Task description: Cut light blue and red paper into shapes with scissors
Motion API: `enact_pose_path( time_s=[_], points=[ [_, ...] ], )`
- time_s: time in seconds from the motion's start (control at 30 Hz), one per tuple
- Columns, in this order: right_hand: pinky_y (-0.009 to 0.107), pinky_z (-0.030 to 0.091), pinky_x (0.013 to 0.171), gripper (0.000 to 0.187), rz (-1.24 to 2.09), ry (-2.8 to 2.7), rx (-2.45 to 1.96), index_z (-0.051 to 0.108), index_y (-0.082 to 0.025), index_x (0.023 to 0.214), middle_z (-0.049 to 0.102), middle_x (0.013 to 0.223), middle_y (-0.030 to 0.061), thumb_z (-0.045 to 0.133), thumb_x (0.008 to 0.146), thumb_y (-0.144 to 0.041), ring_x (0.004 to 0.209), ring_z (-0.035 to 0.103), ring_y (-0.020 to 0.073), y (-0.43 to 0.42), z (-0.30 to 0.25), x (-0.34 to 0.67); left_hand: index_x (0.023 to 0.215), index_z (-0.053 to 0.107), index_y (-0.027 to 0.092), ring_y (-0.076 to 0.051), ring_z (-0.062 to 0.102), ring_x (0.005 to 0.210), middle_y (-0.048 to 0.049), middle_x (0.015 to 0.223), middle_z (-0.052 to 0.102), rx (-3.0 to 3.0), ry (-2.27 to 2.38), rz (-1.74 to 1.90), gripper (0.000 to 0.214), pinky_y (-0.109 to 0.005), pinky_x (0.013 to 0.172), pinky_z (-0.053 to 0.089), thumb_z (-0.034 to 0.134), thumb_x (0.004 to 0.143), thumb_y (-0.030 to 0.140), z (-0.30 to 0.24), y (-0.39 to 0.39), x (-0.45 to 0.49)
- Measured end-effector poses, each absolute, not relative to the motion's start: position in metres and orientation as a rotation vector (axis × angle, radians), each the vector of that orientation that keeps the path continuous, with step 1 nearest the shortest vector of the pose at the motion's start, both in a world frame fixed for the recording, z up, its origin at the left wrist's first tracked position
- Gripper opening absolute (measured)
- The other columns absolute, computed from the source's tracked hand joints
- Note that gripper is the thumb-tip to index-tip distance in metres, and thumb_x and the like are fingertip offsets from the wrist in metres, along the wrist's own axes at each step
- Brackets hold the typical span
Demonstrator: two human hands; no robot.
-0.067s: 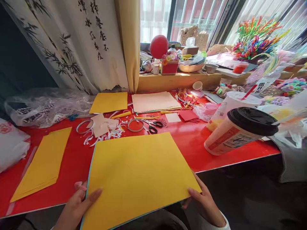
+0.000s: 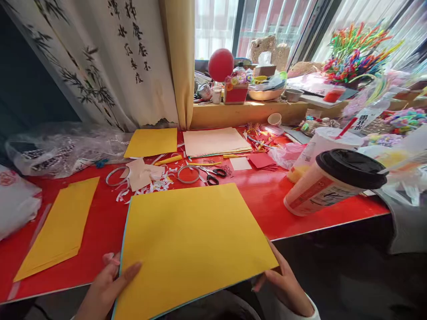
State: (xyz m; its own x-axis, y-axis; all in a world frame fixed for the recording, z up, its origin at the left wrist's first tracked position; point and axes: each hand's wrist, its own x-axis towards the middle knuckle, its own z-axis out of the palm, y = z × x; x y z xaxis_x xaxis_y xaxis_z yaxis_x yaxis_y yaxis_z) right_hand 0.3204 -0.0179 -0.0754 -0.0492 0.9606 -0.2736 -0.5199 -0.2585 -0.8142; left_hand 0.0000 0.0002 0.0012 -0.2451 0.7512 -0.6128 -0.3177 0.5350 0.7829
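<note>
Where the frame begins at far left, a white plastic bag [image 2: 15, 202] lies on the glossy red table [image 2: 267, 200]. Behind it, a clear crumpled plastic bag [image 2: 56, 149] holds dark patterned things too blurred to name. Just right of these, a folded yellow paper sheet [image 2: 60, 229] lies flat.

At lower left, the left hand [image 2: 105, 284] has its grip closed on the near left corner of the large yellow rectangular sheet of card [image 2: 190, 240], thumb on top. This sheet fills the lower middle, its far part over the table and its near edge overhanging the table's rim toward the person.

Beyond the sheet lie white paper scraps [image 2: 150, 186], two thin metal rings [image 2: 116, 176] and black-handled scissors [image 2: 211, 177]. Farther back are a smaller yellow sheet [image 2: 151, 142] and a cream paper stack [image 2: 215, 141].

At the sheet's near right corner, the right hand [image 2: 287, 284] holds it too, fingers curled under the edge.

Right of middle stands a tall paper takeaway cup [image 2: 330, 186] with its black lid on and its contents hidden. Just behind it, a translucent cup with a red straw [image 2: 316, 146] shows something yellow at its bottom.

At upper right, a dark pot [image 2: 353, 83] holds a spray of coloured pipe cleaners [image 2: 358, 46].
</note>
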Motion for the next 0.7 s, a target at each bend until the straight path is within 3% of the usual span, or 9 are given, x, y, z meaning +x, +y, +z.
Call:
enact_pose_path(
  time_s=[0.1,0.17,0.3,0.37,0.47,0.53,0.7],
  points=[
    [0.029,0.055,0.047,0.090,1.682,-0.718,-0.695,0.036,-0.030,0.133,0.063,0.105,0.0095,0.078,0.054,-0.038,0.076,0.066,0.0261,-0.019,-0.080,0.323,0.128,0.042,0.025,-0.030,0.060,0.099,-0.0056,0.117,0.061,0.296,1.481,1.068,0.088,-0.026,0.064,0.059,0.081,0.049,0.027,0.003,0.001,-0.001],
    [0.029,0.056,0.051,0.077,1.735,-0.782,-0.493,0.042,-0.033,0.128,0.059,0.114,0.0082,0.075,0.059,-0.037,0.091,0.063,0.0274,-0.016,-0.078,0.320,0.129,0.042,0.026,-0.030,0.061,0.097,-0.0054,0.116,0.061,0.260,1.497,1.099,0.087,-0.029,0.070,0.059,0.080,0.050,0.022,0.004,0.002,-0.002],
    [0.031,0.057,0.057,0.069,1.855,-0.903,-0.314,0.044,-0.039,0.124,0.048,0.129,0.0061,0.074,0.062,-0.037,0.101,0.060,0.0278,-0.004,-0.056,0.296,0.127,0.045,0.026,-0.028,0.060,0.100,-0.0045,0.116,0.062,0.241,1.497,1.196,0.076,-0.032,0.080,0.056,0.076,0.058,0.020,0.009,0.005,0.004],
    [0.029,0.056,0.055,0.052,1.851,-0.925,-0.407,0.051,-0.033,0.118,0.056,0.120,0.0079,0.070,0.069,-0.031,0.094,0.063,0.0255,0.003,-0.040,0.279,0.126,0.046,0.025,-0.029,0.059,0.102,-0.0044,0.114,0.063,0.234,1.445,1.236,0.073,-0.032,0.083,0.055,0.075,0.059,0.021,0.012,0.007,0.012],
    [0.022,0.053,0.047,0.023,1.790,-0.871,-0.685,0.062,-0.012,0.097,0.070,0.079,0.0117,0.058,0.079,-0.026,0.064,0.067,0.0183,0.013,-0.017,0.259,0.127,0.045,0.026,-0.029,0.057,0.105,-0.0030,0.115,0.062,0.275,1.392,1.281,0.076,-0.031,0.083,0.055,0.076,0.058,0.022,0.017,0.008,0.027],
    [0.019,0.049,0.042,0.027,1.759,-0.828,-0.809,0.064,-0.004,0.079,0.067,0.058,0.0129,0.055,0.082,-0.030,0.045,0.062,0.0146,0.020,-0.008,0.254,0.129,0.042,0.029,-0.028,0.056,0.107,-0.0013,0.116,0.062,0.340,1.365,1.314,0.078,-0.030,0.081,0.056,0.075,0.058,0.024,0.021,0.007,0.033],
    [0.020,0.045,0.035,0.025,1.722,-0.781,-0.833,0.063,-0.007,0.068,0.060,0.042,0.0082,0.061,0.074,-0.031,0.036,0.058,0.0161,0.034,0.001,0.267,0.129,0.040,0.033,-0.026,0.061,0.099,-0.0011,0.110,0.065,0.521,1.300,1.330,0.076,-0.024,0.068,0.057,0.073,0.061,0.024,0.038,0.013,0.016]
  ],
)
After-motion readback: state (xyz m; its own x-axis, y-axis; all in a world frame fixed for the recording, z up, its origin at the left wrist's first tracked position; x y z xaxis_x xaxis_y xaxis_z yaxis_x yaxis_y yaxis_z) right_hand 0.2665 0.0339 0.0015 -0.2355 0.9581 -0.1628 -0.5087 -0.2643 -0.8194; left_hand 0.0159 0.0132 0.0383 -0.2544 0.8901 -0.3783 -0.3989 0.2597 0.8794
